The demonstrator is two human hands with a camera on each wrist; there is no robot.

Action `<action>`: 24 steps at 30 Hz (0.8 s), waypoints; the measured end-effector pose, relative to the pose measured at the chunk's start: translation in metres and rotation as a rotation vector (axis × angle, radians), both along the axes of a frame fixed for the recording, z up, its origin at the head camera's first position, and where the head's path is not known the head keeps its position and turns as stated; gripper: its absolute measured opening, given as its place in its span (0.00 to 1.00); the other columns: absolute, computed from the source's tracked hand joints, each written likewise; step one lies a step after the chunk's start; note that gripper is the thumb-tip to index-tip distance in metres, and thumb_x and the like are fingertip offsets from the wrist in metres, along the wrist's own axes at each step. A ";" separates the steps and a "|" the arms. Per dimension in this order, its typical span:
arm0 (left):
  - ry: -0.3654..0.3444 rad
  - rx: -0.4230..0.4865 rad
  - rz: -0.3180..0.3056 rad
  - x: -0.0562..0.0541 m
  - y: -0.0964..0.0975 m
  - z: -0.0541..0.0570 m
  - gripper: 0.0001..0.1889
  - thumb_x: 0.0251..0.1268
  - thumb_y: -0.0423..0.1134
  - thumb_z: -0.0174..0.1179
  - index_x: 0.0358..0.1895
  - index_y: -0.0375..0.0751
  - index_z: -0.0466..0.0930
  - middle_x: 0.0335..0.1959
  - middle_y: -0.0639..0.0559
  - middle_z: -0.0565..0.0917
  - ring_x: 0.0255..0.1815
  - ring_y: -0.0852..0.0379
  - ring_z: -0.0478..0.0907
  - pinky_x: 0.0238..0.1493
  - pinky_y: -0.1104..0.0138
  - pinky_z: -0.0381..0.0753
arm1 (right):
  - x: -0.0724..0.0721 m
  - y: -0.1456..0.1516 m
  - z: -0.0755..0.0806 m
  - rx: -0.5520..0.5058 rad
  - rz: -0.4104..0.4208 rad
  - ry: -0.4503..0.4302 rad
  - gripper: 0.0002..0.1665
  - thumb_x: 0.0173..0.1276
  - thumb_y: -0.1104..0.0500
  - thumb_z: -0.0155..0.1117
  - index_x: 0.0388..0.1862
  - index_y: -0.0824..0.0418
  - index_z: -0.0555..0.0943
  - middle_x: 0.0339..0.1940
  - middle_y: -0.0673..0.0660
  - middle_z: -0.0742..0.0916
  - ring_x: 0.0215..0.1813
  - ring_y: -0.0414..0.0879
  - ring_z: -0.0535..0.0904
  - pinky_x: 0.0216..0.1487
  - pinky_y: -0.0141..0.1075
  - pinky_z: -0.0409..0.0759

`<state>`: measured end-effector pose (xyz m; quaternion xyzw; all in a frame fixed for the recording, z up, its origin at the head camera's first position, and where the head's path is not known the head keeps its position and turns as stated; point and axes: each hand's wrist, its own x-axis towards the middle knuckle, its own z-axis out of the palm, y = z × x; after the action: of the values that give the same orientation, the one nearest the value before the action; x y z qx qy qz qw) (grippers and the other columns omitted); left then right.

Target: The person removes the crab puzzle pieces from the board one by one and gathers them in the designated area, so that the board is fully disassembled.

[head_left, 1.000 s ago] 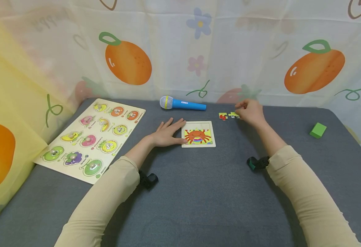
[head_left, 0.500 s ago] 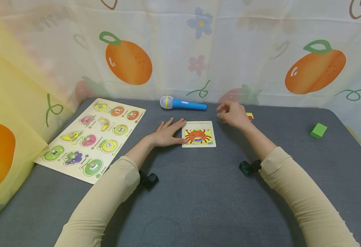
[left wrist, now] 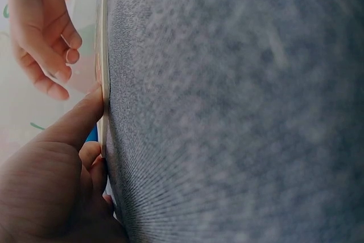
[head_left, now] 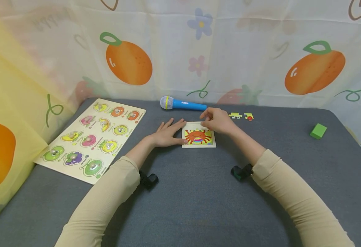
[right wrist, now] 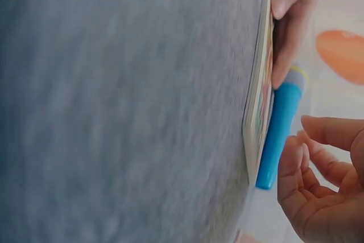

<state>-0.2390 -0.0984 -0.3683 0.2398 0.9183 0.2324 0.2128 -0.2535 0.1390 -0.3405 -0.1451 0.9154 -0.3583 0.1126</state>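
Right hand [head_left: 218, 120]: further left now, by the crab puzzle [head_left: 198, 137], far side; can't tell if I'm pinching anything
Left hand [head_left: 165, 136]: unclenched, spread, touching its left side

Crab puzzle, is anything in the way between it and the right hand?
Nothing visible stands between the right hand and the crab puzzle. The left hand touches its left side and the blue microphone lies beyond it; neither blocks the way.
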 end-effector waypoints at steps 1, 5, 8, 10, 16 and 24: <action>-0.002 0.002 0.000 0.000 0.000 0.000 0.44 0.70 0.57 0.55 0.81 0.51 0.43 0.84 0.52 0.41 0.84 0.42 0.28 0.81 0.42 0.26 | 0.000 -0.002 -0.001 0.007 0.014 -0.001 0.17 0.69 0.59 0.62 0.54 0.65 0.80 0.30 0.58 0.84 0.28 0.48 0.81 0.31 0.32 0.76; -0.008 0.012 0.001 0.000 -0.001 0.000 0.44 0.70 0.57 0.56 0.81 0.51 0.43 0.84 0.53 0.41 0.84 0.42 0.28 0.81 0.42 0.25 | 0.001 -0.010 -0.004 0.027 0.055 -0.005 0.19 0.68 0.58 0.64 0.55 0.65 0.78 0.28 0.54 0.83 0.26 0.43 0.76 0.31 0.32 0.74; -0.008 0.010 0.001 0.001 -0.001 0.001 0.44 0.70 0.57 0.55 0.81 0.51 0.43 0.84 0.53 0.41 0.84 0.42 0.28 0.81 0.42 0.25 | 0.002 -0.015 -0.006 0.032 0.080 -0.020 0.22 0.66 0.57 0.66 0.56 0.64 0.77 0.28 0.54 0.83 0.25 0.42 0.76 0.31 0.32 0.74; -0.009 0.004 0.002 0.001 -0.001 0.000 0.44 0.70 0.57 0.55 0.81 0.52 0.43 0.84 0.53 0.41 0.84 0.42 0.28 0.81 0.42 0.25 | 0.003 -0.017 -0.007 0.032 0.096 -0.039 0.23 0.65 0.56 0.67 0.57 0.64 0.77 0.28 0.54 0.84 0.25 0.43 0.78 0.30 0.32 0.75; -0.007 0.002 0.006 0.001 -0.001 0.000 0.43 0.70 0.58 0.55 0.81 0.52 0.43 0.84 0.53 0.41 0.84 0.43 0.28 0.81 0.42 0.26 | 0.006 -0.023 -0.009 0.048 0.144 -0.076 0.25 0.65 0.56 0.69 0.59 0.62 0.75 0.28 0.54 0.85 0.24 0.42 0.80 0.29 0.31 0.76; -0.009 0.012 0.005 0.002 -0.001 0.001 0.43 0.70 0.58 0.55 0.81 0.52 0.43 0.84 0.53 0.41 0.84 0.43 0.28 0.81 0.42 0.25 | 0.007 -0.025 -0.009 0.098 0.182 -0.069 0.24 0.64 0.57 0.69 0.57 0.62 0.75 0.28 0.53 0.81 0.24 0.41 0.73 0.28 0.30 0.73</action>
<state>-0.2371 -0.0997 -0.3675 0.2379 0.9165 0.2395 0.2149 -0.2462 0.1141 -0.3499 -0.2095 0.9104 -0.3064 0.1828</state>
